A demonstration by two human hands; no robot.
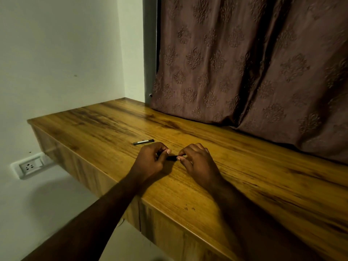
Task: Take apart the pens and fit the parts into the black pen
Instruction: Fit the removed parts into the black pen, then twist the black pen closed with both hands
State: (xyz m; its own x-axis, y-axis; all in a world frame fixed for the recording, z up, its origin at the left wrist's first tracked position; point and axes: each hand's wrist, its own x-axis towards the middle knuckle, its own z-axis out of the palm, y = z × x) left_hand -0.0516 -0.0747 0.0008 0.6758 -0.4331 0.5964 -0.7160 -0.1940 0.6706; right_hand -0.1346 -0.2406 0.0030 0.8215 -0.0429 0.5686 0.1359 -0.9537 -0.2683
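Hands meet low over the desk (244,185), both closed on the same thing. The left hand (150,161) pinches the left end of the black pen (172,157) between thumb and curled fingers, and the right hand (197,161) pinches the right end between thumb and forefinger, its other fingers bent loosely behind. Only a short dark stretch of the pen shows in the gap between the 2 grips; it lies roughly level, just above the wood or touching it, and I cannot tell which. Whether the pen is whole or already parted is hidden by the fingers.

Just beyond the left hand's knuckles, apart from the grip, a second pen (143,142) lies flat on the desk, dark with a pale band along its barrel. Both forearms reach in from the near edge of the desk towards the grip.

Well beyond the grip a brown patterned curtain (244,63) hangs down to the desk's far edge. Far to the left of the grip and below the desk, a white wall socket (30,166) sits on the pale wall (56,53).
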